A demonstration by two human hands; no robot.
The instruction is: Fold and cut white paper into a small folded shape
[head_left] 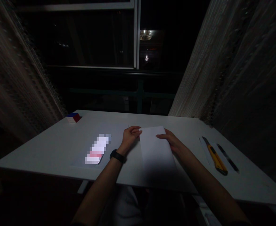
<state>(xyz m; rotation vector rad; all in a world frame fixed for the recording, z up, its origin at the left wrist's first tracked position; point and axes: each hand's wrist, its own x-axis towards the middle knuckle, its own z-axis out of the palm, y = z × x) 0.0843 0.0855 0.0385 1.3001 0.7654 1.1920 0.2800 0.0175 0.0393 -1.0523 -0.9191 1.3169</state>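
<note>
A folded white sheet of paper (157, 147) lies on the white table (53, 147) in front of me. My left hand (129, 135), with a black watch on its wrist, pinches the paper's upper left corner with curled fingers. My right hand (169, 140) rests on the paper's right edge, fingers pressed down along it. The lower part of the sheet lies in shadow.
A yellow utility knife (215, 156) and a black pen (227, 157) lie on a slip of paper at the right. A lit phone (97, 149) lies left of my hands. A puzzle cube (73, 117) sits at the far left corner. Curtains hang on both sides of a dark window.
</note>
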